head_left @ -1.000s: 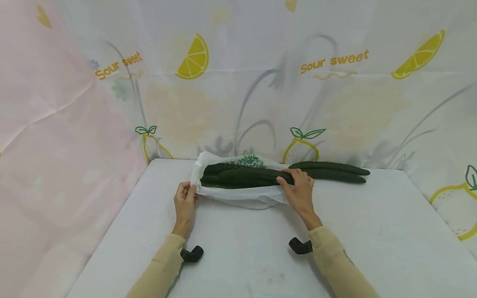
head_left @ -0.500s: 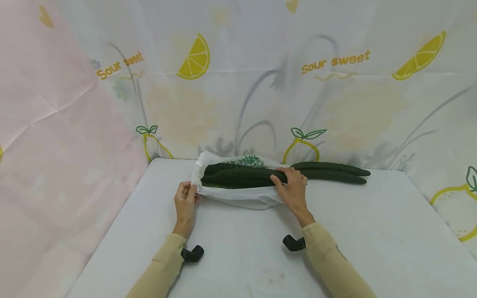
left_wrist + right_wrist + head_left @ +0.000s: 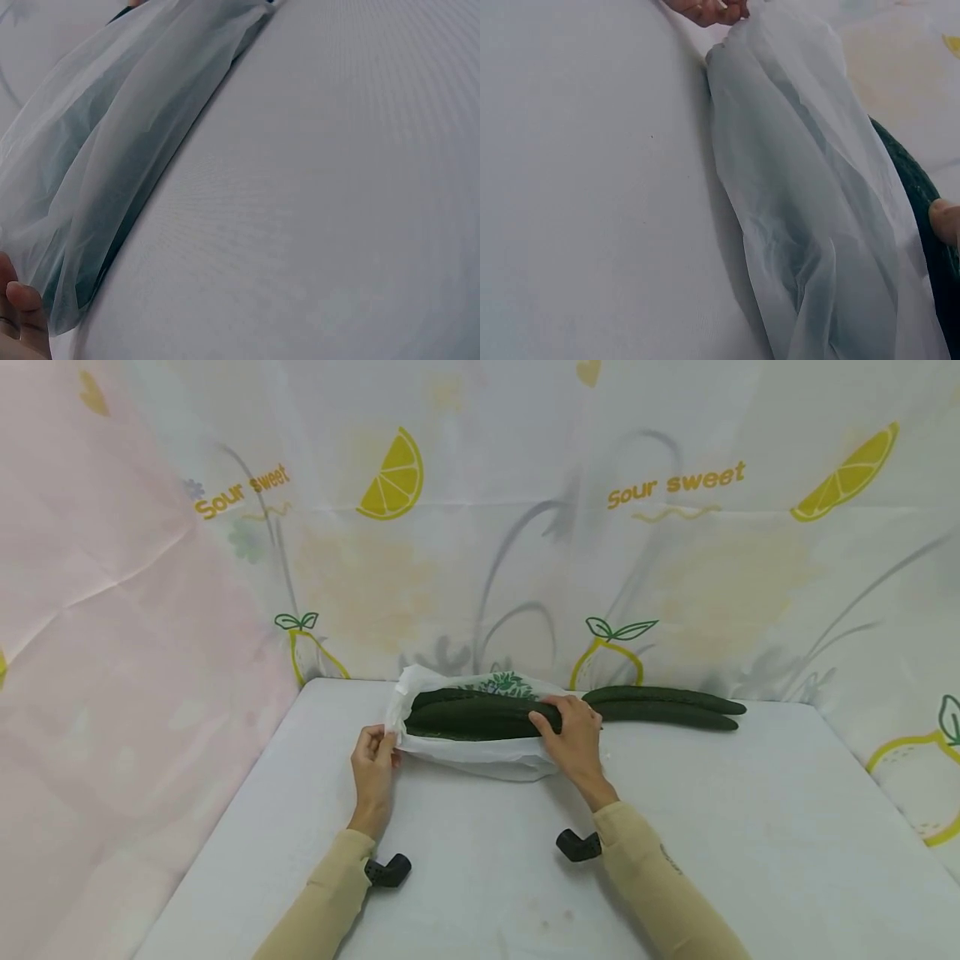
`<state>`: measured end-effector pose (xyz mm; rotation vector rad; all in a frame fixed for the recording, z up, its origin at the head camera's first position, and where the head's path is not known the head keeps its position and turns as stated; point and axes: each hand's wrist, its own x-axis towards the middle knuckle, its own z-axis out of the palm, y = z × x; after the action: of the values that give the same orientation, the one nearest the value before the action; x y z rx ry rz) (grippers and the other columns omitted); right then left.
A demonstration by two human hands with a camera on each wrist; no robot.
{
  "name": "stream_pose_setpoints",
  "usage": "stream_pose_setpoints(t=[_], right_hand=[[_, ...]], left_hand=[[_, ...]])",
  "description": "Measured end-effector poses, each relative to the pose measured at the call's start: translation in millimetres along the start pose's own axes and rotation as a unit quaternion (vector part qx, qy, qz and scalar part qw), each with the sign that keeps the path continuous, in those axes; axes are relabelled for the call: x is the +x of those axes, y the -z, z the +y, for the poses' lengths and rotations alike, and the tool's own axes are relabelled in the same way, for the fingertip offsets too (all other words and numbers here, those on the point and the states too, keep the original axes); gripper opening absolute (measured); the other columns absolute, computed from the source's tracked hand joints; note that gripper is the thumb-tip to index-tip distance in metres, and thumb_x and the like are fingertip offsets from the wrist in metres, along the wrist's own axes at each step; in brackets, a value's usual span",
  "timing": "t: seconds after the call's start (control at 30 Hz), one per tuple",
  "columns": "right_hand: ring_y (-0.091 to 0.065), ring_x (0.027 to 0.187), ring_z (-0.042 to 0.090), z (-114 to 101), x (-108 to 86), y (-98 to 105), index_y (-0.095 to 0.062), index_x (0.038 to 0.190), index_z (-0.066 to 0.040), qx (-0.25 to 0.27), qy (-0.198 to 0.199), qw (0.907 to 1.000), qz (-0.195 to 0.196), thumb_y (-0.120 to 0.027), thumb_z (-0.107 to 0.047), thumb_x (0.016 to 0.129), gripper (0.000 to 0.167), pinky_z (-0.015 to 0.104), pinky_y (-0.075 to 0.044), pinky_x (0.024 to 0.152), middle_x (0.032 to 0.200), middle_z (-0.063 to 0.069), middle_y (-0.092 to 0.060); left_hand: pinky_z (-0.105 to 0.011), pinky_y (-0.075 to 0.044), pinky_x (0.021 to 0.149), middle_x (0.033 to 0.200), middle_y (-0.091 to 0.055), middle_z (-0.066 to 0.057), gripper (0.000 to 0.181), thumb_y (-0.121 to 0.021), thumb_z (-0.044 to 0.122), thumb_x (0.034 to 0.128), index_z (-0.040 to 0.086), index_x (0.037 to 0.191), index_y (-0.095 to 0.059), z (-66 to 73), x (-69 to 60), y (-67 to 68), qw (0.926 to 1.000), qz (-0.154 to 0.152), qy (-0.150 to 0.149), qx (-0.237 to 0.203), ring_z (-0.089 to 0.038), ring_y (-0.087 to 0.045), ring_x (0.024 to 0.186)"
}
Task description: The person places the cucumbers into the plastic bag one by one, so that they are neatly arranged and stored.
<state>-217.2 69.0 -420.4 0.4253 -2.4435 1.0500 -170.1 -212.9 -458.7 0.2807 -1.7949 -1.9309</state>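
On the white table (image 3: 472, 860), a cucumber (image 3: 498, 714) is stretching lengthwise leftward in the bag (image 3: 487, 755) from the right hand (image 3: 573, 735), which is gripping its end, toward the left hand (image 3: 372, 768), which is pinching the bag's edge

Between the left hand (image 3: 372, 772) and the right hand (image 3: 573, 739), the bag (image 3: 480, 758) and the bagged cucumbers (image 3: 468, 718) block any level crossing from fingertips to fingertips. Nearer than the fingers, the table (image 3: 480, 843) gives a wide flat passage, narrowed where two black fittings (image 3: 390, 871) jut in from either side. Left of the left fingers, it is open to the edge. Just right of the right fingers, the loose cucumbers (image 3: 667, 708) bar the way along the back; nearer than those, there is room. Beyond the fingers, the cloth (image 3: 480, 560) rises close behind the bag; above them, the air is open.
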Motion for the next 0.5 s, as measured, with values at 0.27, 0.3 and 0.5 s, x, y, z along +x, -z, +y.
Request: stream_pose_setpoints(t=[0.27, 0.3, 0.5], right_hand=[[-0.052, 0.111, 0.033, -7.5, 2.8, -6.8, -0.063, 0.114, -0.009, -0.015, -0.003, 0.9998, -0.014, -0.064, -0.035, 0.089, 0.035, 0.055, -0.032, 0.097, 0.114, 0.013, -0.062], [-0.052, 0.112, 0.033, -7.9, 3.0, -7.5, -0.064, 0.114, -0.01, -0.019, -0.005, 0.9997, -0.015, -0.063, -0.035, 0.089, 0.035, 0.054, -0.032, 0.097, 0.114, 0.012, -0.062], [-0.054, 0.109, 0.033, -10.0, 4.6, -11.2, -0.064, 0.113, -0.01, -0.036, -0.002, 0.9992, -0.014, -0.064, -0.037, 0.089, 0.037, 0.054, -0.035, 0.094, 0.112, 0.012, -0.063]], left_hand=[[-0.018, -0.043, 0.057, 0.079, -0.054, 0.003, 0.014, -0.053, 0.014, 0.096, 0.001, 0.103, -0.053, -0.3, -0.7, -1.9, 0.9999, -0.001, 0.008, 0.006, -0.01, -0.048, 0.064], [-0.018, -0.043, 0.057, 0.079, -0.054, 0.003, 0.014, -0.053, 0.013, 0.0959, 0.002, 0.103, -0.053, -0.4, -0.6, -1.8, 1.0, 0.0, 0.008, 0.006, -0.011, -0.048, 0.064], [-0.018, -0.043, 0.057, 0.079, -0.055, 0.004, 0.014, -0.052, 0.014, 0.096, 0.003, 0.103, -0.054, -2.1, 0.5, 0.4, 1.0, -0.001, 0.003, 0.008, -0.009, -0.049, 0.064]])
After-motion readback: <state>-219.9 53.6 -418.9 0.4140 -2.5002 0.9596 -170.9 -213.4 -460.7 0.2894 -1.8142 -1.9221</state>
